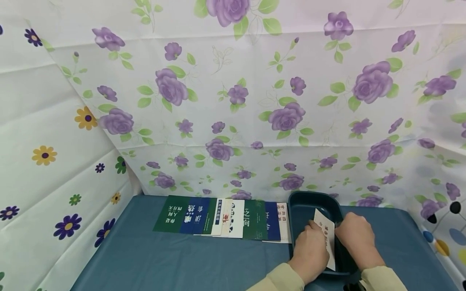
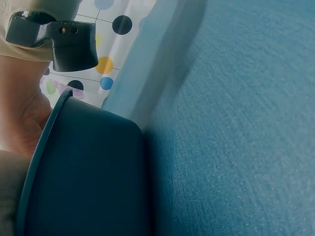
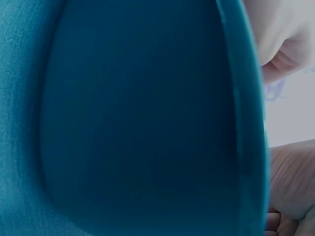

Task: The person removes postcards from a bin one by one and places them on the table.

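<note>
A white card [image 1: 330,246] with dark printed characters stands tilted inside a dark teal plastic bin [image 1: 302,199]. My left hand [image 1: 311,252] reaches over the bin's near left side and grips the card's left edge with curled fingers. From the other side my right hand [image 1: 356,238], fingers curled too, pinches at the card's right edge; its fingertips are partly hidden. The wrist views show mostly the bin's outer wall [image 2: 93,172], with skin of the hands beyond the rim [image 3: 251,123]. The card is hidden in both wrist views.
Left of the bin, a row of overlapping printed cards lies on the blue-covered table [image 1: 182,258]: green [image 1: 172,214], blue [image 1: 273,222] and white [image 1: 238,220] ones. A flowered cloth [image 1: 255,101] rises behind the table. A black strap mount [image 2: 74,46] sits at one wrist.
</note>
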Tool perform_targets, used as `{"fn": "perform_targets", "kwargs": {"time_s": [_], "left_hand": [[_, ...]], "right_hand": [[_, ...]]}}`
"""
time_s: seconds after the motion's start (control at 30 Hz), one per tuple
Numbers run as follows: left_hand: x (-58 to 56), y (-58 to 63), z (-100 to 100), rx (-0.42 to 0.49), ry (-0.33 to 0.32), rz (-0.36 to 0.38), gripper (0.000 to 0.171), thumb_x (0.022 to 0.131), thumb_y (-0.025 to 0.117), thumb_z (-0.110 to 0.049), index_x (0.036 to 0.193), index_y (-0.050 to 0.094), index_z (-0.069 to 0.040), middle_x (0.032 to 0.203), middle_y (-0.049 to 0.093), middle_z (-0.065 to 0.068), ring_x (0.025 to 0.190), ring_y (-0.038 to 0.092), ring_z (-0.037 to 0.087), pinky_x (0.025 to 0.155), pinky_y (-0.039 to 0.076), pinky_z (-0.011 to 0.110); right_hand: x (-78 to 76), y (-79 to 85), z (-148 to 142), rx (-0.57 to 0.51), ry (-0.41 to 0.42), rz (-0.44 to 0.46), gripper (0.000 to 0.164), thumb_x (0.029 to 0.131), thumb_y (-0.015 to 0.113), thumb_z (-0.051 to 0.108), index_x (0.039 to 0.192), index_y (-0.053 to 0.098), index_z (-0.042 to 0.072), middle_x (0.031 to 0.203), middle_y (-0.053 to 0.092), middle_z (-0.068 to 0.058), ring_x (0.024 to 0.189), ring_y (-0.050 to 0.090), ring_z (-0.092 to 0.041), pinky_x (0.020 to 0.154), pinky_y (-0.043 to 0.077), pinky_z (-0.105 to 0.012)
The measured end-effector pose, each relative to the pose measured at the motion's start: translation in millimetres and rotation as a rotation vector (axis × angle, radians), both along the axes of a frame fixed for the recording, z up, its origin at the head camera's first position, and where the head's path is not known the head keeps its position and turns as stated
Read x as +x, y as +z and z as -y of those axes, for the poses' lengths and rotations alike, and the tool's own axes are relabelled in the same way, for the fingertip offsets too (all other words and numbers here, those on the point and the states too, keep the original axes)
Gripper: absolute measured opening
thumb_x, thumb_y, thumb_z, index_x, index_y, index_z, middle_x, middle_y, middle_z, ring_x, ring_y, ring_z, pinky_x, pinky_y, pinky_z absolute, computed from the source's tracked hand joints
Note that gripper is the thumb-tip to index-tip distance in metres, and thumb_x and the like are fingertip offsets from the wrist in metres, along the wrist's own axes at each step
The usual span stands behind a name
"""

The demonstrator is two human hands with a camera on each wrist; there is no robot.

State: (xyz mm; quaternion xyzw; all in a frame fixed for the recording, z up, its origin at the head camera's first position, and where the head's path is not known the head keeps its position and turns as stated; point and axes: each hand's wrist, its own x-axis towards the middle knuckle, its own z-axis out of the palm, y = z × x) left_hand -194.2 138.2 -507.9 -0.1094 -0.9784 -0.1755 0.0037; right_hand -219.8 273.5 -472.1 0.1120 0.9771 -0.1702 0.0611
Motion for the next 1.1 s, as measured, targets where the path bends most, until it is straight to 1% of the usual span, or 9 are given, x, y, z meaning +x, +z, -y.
{"fn": "perform_targets", "kwargs": {"time_s": [0.1, 0.2, 0.3, 0.4, 0.5, 0.63, 0.73, 0.87, 1.1], "left_hand": [[0.6, 2.8, 2, 0.016, -0.019, -0.016, 0.066, 0.077, 0.071, -0.028, 0.131, 0.045, 0.000, 0.104, 0.061, 0.007, 0.079, 0.059, 0.009, 0.060, 0.047, 0.023], [0.7, 4.3, 5, 0.067, -0.046, -0.018, 0.056, 0.079, 0.069, -0.023, 0.126, 0.049, -0.002, 0.091, 0.062, 0.005, 0.072, 0.059, 0.008, 0.055, 0.046, 0.022], [0.0, 4.8, 9, 0.185, -0.069, -0.004, 0.040, 0.077, 0.069, -0.016, 0.112, 0.054, -0.006, 0.077, 0.058, 0.000, 0.061, 0.055, 0.005, 0.047, 0.042, 0.020], [-1.2, 5.0, 11, 0.309, -0.073, 0.002, 0.027, 0.075, 0.070, -0.010, 0.098, 0.056, -0.011, 0.070, 0.053, -0.004, 0.056, 0.050, 0.001, 0.042, 0.037, 0.017], [-1.8, 5.6, 14, 0.389, -0.062, 0.001, 0.023, 0.074, 0.070, -0.006, 0.092, 0.057, -0.013, 0.067, 0.052, -0.006, 0.054, 0.048, -0.002, 0.040, 0.034, 0.015], [-1.7, 7.5, 20, 0.409, -0.053, -0.014, 0.024, 0.073, 0.069, -0.004, 0.091, 0.058, -0.014, 0.067, 0.052, -0.007, 0.054, 0.047, -0.002, 0.042, 0.036, 0.016], [-3.6, 10.3, 27, 0.427, -0.043, -0.057, 0.027, 0.072, 0.069, -0.003, 0.095, 0.058, -0.014, 0.067, 0.050, -0.008, 0.055, 0.046, -0.001, 0.044, 0.036, 0.016], [-9.7, 16.8, 41, 0.485, -0.022, -0.160, 0.029, 0.076, 0.063, 0.001, 0.101, 0.060, -0.013, 0.069, 0.049, -0.011, 0.058, 0.045, -0.002, 0.048, 0.036, 0.015], [-18.2, 29.4, 83, 0.627, 0.003, -0.297, 0.029, 0.087, 0.053, 0.001, 0.112, 0.060, -0.012, 0.083, 0.058, -0.005, 0.072, 0.052, 0.001, 0.059, 0.041, 0.017]], "right_hand": [[0.7, 2.0, 0, -0.002, 0.003, 0.000, 0.020, 0.081, 0.060, 0.019, 0.074, 0.058, 0.001, 0.067, 0.055, -0.011, 0.056, 0.051, -0.025, 0.046, 0.039, -0.037], [0.6, 3.4, 1, -0.007, 0.007, 0.010, 0.020, 0.081, 0.060, 0.020, 0.074, 0.057, 0.002, 0.067, 0.055, -0.010, 0.056, 0.051, -0.024, 0.047, 0.039, -0.037], [0.5, 3.4, 0, -0.010, 0.011, 0.019, 0.019, 0.081, 0.061, 0.020, 0.074, 0.058, 0.002, 0.066, 0.054, -0.009, 0.056, 0.051, -0.024, 0.047, 0.039, -0.037], [0.5, 2.2, -1, -0.013, 0.014, 0.026, 0.018, 0.081, 0.060, 0.019, 0.073, 0.058, 0.003, 0.065, 0.054, -0.008, 0.055, 0.051, -0.023, 0.047, 0.038, -0.036], [0.3, 0.0, -2, -0.010, 0.018, 0.027, 0.018, 0.082, 0.060, 0.019, 0.074, 0.058, 0.003, 0.064, 0.053, -0.009, 0.055, 0.050, -0.023, 0.047, 0.038, -0.036], [1.1, -5.1, -2, -0.004, 0.020, 0.034, 0.018, 0.082, 0.060, 0.019, 0.073, 0.057, 0.003, 0.063, 0.052, -0.009, 0.055, 0.050, -0.024, 0.047, 0.038, -0.036], [2.5, -8.6, -1, 0.000, 0.014, 0.031, 0.019, 0.082, 0.059, 0.018, 0.068, 0.054, 0.005, 0.061, 0.050, -0.009, 0.054, 0.049, -0.024, 0.046, 0.038, -0.036], [1.9, -8.8, -1, 0.005, 0.004, 0.011, 0.021, 0.082, 0.057, 0.016, 0.065, 0.051, 0.007, 0.060, 0.048, -0.010, 0.053, 0.048, -0.024, 0.045, 0.038, -0.036], [-1.2, -3.1, -2, 0.009, 0.035, 0.000, 0.016, 0.081, 0.058, 0.016, 0.073, 0.057, 0.002, 0.066, 0.054, -0.011, 0.056, 0.051, -0.025, 0.047, 0.041, -0.039]]}}
